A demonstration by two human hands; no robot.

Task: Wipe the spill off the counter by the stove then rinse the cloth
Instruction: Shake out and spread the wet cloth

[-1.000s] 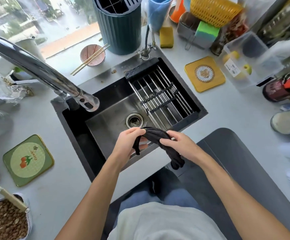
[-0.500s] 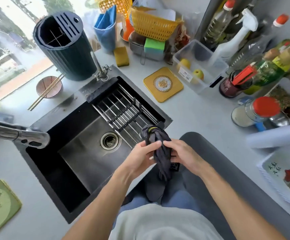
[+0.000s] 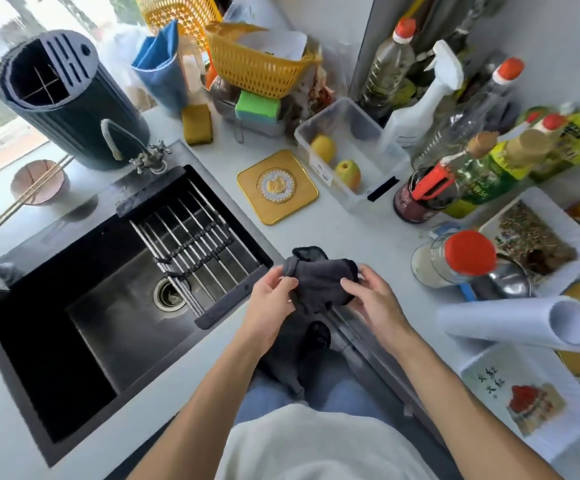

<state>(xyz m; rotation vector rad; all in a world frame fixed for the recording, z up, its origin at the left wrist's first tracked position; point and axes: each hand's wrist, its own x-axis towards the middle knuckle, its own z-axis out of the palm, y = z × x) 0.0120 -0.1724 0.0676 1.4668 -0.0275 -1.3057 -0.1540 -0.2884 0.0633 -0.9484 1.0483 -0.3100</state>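
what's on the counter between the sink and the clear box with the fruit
A yellow square coaster lies on the counter between the sink and the clear box, seen in the head view.

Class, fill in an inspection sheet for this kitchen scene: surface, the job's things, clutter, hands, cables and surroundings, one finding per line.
Surface: pale counter; no spill or stove seen in this view.
Job's things: dark cloth bunched, held above the counter edge beside the black sink; no water seen running.
Clutter: yellow coaster, clear tub with two fruits, red-lidded jar, bottles, paper roll, yellow basket.
Hands: left hand and right hand both grip the cloth.
Cables: nothing seen.
Surroundings: window at upper left; bowl with chopsticks.
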